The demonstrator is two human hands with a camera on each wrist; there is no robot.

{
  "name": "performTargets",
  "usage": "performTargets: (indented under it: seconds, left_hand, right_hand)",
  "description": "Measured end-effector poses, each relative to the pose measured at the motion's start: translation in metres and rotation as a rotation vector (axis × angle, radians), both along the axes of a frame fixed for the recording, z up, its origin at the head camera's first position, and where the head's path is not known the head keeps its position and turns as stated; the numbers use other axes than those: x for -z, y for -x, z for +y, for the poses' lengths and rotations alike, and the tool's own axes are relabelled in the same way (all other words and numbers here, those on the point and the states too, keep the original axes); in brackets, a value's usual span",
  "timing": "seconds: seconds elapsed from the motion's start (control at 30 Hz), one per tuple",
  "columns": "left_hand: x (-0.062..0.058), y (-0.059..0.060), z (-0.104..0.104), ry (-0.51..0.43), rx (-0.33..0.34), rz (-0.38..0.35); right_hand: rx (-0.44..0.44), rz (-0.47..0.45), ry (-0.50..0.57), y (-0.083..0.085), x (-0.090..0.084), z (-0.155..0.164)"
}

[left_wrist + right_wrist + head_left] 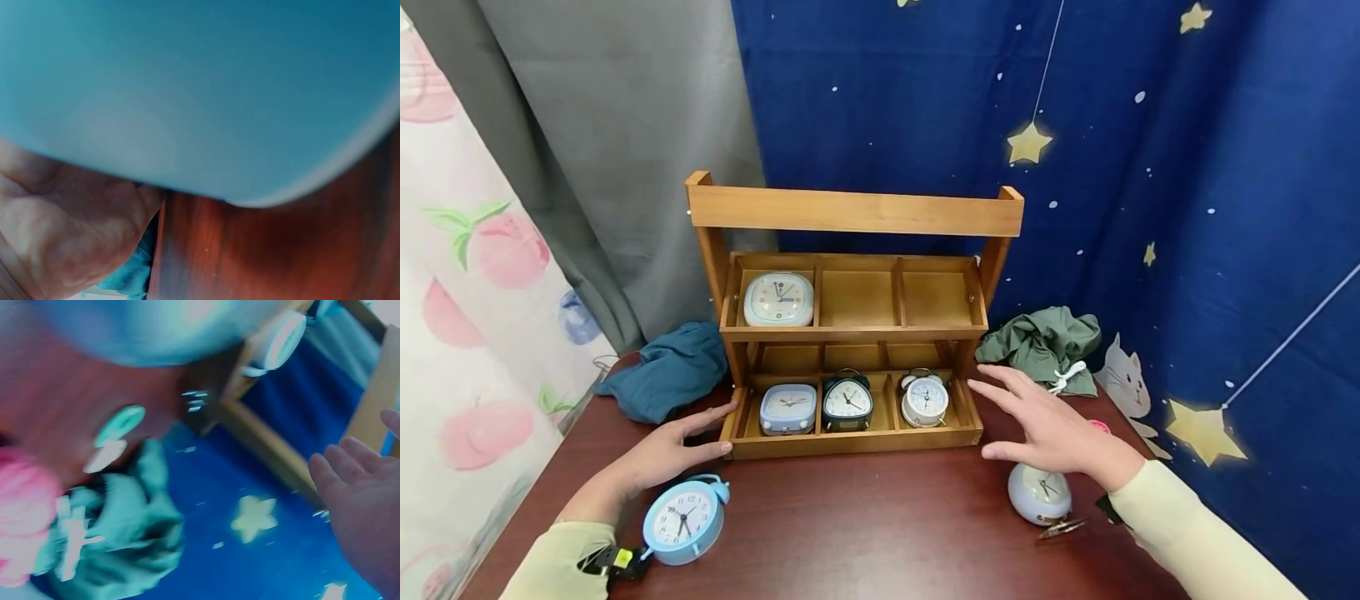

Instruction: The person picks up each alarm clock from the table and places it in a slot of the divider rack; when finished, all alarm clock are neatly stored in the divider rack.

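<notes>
Altogether six clocks (pixel 778 298), two hands (pixel 666 450).

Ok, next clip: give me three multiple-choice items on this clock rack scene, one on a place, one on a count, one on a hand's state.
1. Where is the square cream clock?
A. upper tier, left compartment
B. lower tier, middle compartment
C. on the table

2. How many clocks stand in the lower tier of the wooden rack?
A. one
B. three
C. five

3. How is the right hand?
A. gripping a clock
B. closed in a fist on the table
C. open, fingers straight, by the rack's right end

Answers:
1 A: it sits alone in the top row's left compartment.
2 B: a pale blue square clock, a dark twin-bell clock and a white twin-bell clock fill the three compartments.
3 C: the fingers are spread and hold nothing, above the pale round clock on the table.
</notes>
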State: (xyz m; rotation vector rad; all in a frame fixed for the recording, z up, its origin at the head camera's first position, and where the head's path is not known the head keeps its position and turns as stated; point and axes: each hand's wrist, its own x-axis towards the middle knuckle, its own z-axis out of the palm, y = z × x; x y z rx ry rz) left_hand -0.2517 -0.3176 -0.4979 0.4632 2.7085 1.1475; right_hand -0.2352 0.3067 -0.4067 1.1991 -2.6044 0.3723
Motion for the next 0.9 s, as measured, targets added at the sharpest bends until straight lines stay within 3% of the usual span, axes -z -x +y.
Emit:
performTargets:
  seconds: [0.33, 0.57, 0.73, 0.9]
  left_hand:
    - [-0.002, -0.002, -0.001, 0.006, 0.0, -0.005]
    - [-0.004, -0.001, 0.002, 0.012, -0.003, -0.001]
    - [-0.003, -0.002, 0.002, 0.016, -0.004, 0.0]
    - [-0.002, -0.002, 0.002, 0.018, -0.009, 0.001]
  right_hand:
    - [0.069, -0.25, 0.002, -0.012, 0.042, 0.054]
    - [-0.032, -0.397, 0.07, -0.022, 0.055, 0.076]
    - [-0.062, -0.462, 0.106, -0.031, 0.057, 0.082]
    - [-0.066, -0.456, 0.112, -0.035, 0.061, 0.085]
